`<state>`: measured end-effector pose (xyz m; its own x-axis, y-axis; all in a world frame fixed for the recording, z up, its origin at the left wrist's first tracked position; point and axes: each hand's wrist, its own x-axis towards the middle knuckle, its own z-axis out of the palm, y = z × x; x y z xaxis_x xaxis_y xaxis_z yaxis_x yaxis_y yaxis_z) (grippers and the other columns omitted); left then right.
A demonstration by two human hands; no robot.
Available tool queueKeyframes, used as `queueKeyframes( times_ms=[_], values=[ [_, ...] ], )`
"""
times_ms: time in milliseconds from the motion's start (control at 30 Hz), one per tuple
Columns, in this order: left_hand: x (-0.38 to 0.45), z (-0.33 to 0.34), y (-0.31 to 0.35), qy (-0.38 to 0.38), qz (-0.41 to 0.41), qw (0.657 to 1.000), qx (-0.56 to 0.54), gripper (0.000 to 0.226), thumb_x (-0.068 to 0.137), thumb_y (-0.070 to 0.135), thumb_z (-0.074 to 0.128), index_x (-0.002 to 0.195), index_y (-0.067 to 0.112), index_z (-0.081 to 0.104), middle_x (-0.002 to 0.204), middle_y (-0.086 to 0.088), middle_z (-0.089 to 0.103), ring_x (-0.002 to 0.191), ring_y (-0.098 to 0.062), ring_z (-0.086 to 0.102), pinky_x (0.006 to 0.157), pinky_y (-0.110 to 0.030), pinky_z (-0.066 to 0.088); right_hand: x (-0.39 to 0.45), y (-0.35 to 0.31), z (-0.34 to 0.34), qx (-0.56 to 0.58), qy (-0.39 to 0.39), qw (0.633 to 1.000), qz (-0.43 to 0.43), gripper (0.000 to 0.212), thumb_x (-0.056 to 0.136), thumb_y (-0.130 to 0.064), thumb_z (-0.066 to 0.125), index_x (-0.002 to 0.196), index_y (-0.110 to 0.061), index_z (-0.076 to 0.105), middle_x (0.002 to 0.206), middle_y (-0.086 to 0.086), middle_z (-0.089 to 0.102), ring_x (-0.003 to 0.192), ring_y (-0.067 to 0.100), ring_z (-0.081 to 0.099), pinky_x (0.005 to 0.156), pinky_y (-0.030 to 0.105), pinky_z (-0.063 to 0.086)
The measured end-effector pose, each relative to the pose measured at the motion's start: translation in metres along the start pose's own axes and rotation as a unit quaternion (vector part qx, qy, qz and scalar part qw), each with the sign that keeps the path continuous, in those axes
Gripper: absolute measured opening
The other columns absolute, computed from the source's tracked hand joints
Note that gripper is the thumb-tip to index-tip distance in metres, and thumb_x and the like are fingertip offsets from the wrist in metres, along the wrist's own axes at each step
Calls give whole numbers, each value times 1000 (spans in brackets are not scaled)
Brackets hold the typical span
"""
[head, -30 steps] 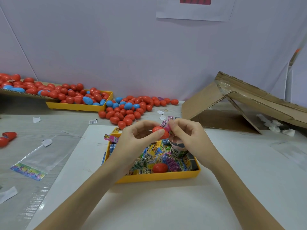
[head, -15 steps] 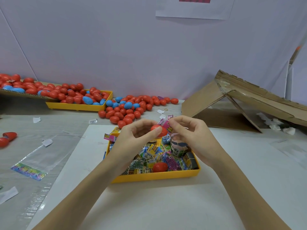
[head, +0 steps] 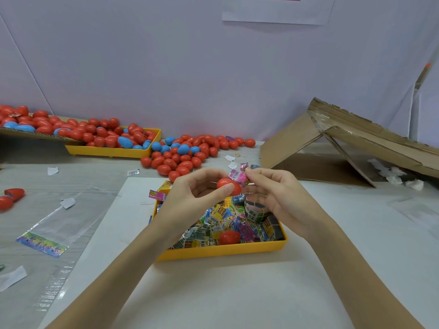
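Above the far end of the yellow tray (head: pixel 221 251), the head view showed the left hand (head: pixel 192 198) gripping a red egg shell (head: pixel 228 186) between thumb and fingers, while the right hand (head: pixel 280 198) pinched a pink packet (head: pixel 238 177) against the shell's upper edge. Compared with a second earlier, both hands had barely shifted and the packet remained outside the shell, so the stuffing seemed unfinished.

Bare white sheet (head: pixel 213 293) before tray (head: pixel 221 251)
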<state>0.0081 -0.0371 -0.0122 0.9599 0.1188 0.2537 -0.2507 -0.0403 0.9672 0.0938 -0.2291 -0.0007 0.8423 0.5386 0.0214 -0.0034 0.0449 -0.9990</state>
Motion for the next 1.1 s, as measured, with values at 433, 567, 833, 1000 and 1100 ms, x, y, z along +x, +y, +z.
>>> queueKeyframes(
  times_ms=[433,567,833,1000,1100],
  values=[
    [4,-2,-6,16,0,996,-83,24,89,34,74,111,25,77,112,-5,77,107,-19,73,89,-19,54,-2,3,2,-57,13,997,-41,36,80,-50,78,101,-21,82,102,8,79,93,21,76,95,56,56],
    [6,-1,-8,21,-37,987,-157,26,86,33,77,107,18,80,114,-9,77,110,-24,73,96,-26,56,0,4,-2,24,-9,999,-32,27,85,-36,74,99,-15,84,102,12,79,92,17,76,74,27,60],
    [6,0,-9,10,-61,976,-207,22,87,27,75,105,15,81,116,-11,76,111,-26,73,91,-21,55,-2,4,0,-56,15,997,-49,32,78,-45,81,101,-24,82,100,7,79,98,25,77,94,59,56],
    [4,2,-10,37,1,996,-83,24,85,34,78,107,24,77,109,-2,77,106,-19,73,89,-21,55,-3,5,7,-44,13,998,-44,29,83,-43,81,102,-21,79,102,10,80,98,28,78,99,71,50],
    [1,4,-11,43,65,997,2,27,86,31,78,111,23,73,104,3,77,101,-15,74,82,-18,57,-3,5,8,-65,20,996,-51,25,84,-40,83,101,-23,78,103,7,80,97,28,78,95,68,54]
  ],
)
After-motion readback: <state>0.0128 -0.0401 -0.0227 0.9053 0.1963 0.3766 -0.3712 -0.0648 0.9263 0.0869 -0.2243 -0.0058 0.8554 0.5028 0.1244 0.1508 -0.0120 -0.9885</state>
